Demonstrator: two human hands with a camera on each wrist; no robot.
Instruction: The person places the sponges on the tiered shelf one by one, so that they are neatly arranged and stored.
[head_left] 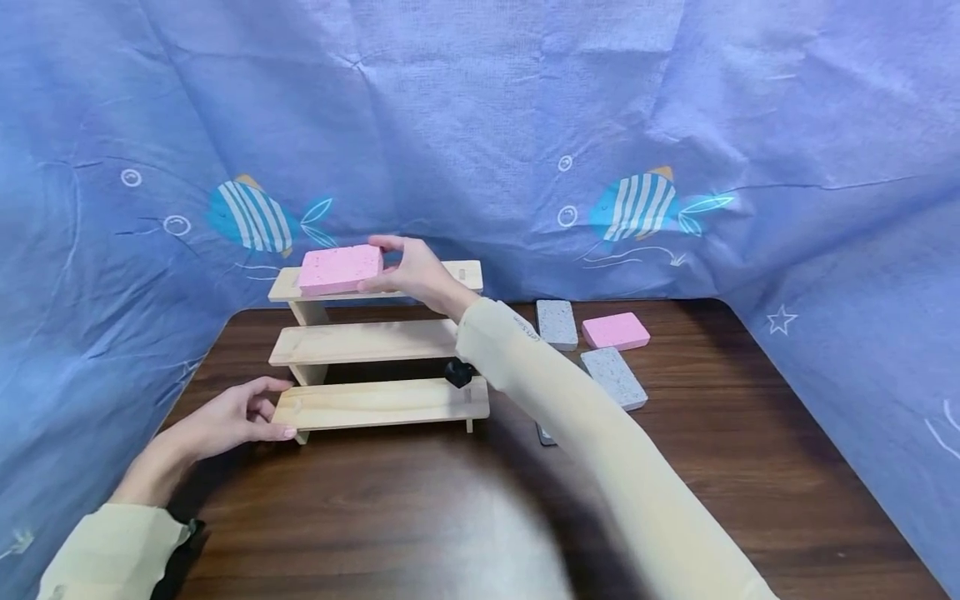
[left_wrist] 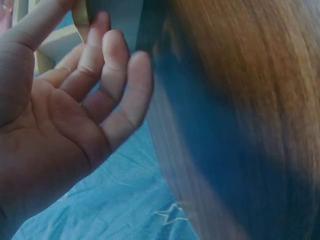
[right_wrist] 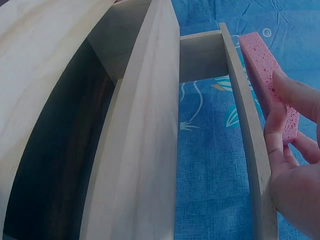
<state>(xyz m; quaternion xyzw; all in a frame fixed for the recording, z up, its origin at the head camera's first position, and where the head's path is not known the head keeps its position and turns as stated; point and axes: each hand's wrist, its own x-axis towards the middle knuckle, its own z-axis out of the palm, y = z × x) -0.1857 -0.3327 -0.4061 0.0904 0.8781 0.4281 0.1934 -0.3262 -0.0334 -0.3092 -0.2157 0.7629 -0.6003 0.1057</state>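
Pinching a pink sponge (head_left: 339,269), the right hand (head_left: 417,273) partly hides the wooden stand (head_left: 375,406), whose lowest step the left hand (head_left: 228,419) grips.

Bright head view; dim, blue-tinted wrist views.
In the head view, light apparently from above spread over the fish-print curtain (head_left: 480,125), a pale glare whitened the near part of the wood-grain tabletop (head_left: 360,517), and the right sleeve (head_left: 592,425) cast a soft-edged shadow there. The left wrist view was murky and soft, with a broad bluish shadow across the grain. In the right wrist view, lens distortion bowed the lowest shelf board (right_wrist: 35,55), deep shadow beneath it.
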